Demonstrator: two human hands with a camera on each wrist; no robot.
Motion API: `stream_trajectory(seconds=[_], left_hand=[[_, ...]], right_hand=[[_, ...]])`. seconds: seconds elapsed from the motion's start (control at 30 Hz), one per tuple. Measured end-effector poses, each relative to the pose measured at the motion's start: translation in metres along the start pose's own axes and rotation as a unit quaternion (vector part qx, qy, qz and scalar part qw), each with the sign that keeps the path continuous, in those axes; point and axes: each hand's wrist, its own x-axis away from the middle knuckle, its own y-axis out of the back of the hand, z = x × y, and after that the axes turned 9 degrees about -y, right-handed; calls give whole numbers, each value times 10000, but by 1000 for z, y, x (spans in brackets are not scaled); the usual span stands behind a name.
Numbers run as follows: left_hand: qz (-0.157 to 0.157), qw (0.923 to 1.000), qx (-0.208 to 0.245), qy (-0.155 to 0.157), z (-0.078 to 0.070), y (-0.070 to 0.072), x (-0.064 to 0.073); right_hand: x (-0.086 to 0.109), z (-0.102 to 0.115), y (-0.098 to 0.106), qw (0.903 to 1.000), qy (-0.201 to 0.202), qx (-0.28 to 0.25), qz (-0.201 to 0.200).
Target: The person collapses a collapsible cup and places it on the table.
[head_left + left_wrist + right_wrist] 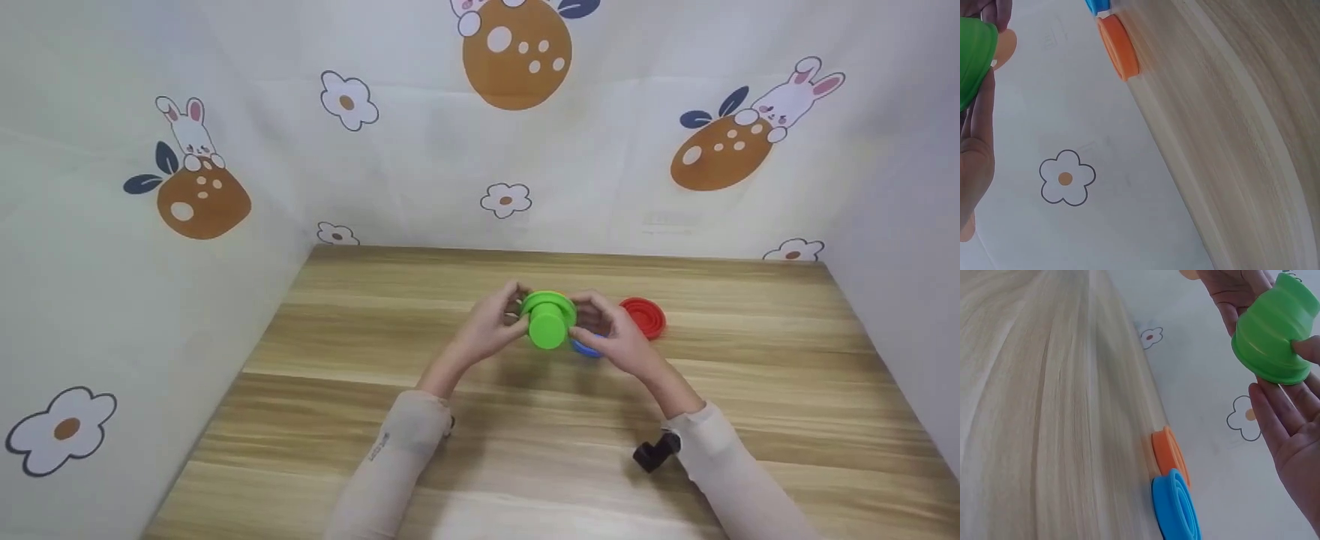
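A green collapsible cup [548, 328], drawn out into its stepped form, is held up over the table between both hands. My left hand [491, 324] grips its left side, thumb low and fingers behind the wide rim. On the other side my right hand [616, 339] holds it; in the right wrist view the thumb presses the ribbed green wall [1275, 332] and the fingers lie under the rim. Just behind the right hand, a blue collapsed cup [587, 346] lies partly hidden. A red collapsed cup [645, 318] lies flat beyond the right fingers.
An orange collapsed cup [1119, 48] sits on the wooden table [337, 420], mostly hidden behind the green one in the head view. Pale walls [420, 165] with rabbit and flower prints enclose the table at the back and sides. A black mount [656, 451] hangs at the right wrist.
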Motion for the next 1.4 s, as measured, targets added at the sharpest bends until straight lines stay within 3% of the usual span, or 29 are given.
stream_trajectory(seconds=[0.23, 0.4, 0.53, 0.63, 0.77, 0.87, 0.97, 1.2, 1.4], left_hand=[[53, 9998, 184, -51, 0, -3, 1], [445, 9973, 583, -6, -4, -2, 2], [691, 9950, 710, -89, -6, -3, 1], [664, 9948, 768, -25, -6, -3, 0], [409, 9944, 969, 84, -7, -4, -1], [229, 9937, 1092, 95, -7, -5, -2], [104, 9933, 1143, 108, -6, -6, -2], [-88, 9938, 1107, 65, -6, -6, -3], [-97, 9947, 1014, 123, -5, -5, -2]], right_hand=[[-2, 1, -5, 9989, 10, 60, -465], [-3, 3, -7, 9958, 151, 445, -790], [-3, 5, -5, 9934, 327, 771, -787], [-2, 4, -3, 9947, 460, 683, -619], [0, -1, -1, 9982, 576, -188, 34], [1, -5, 1, 9925, 576, -916, 577], [1, -6, 1, 9896, 462, -1181, 680], [0, -1, -5, 9964, 299, -779, -142], [-2, 2, -11, 9951, 350, -218, -897]])
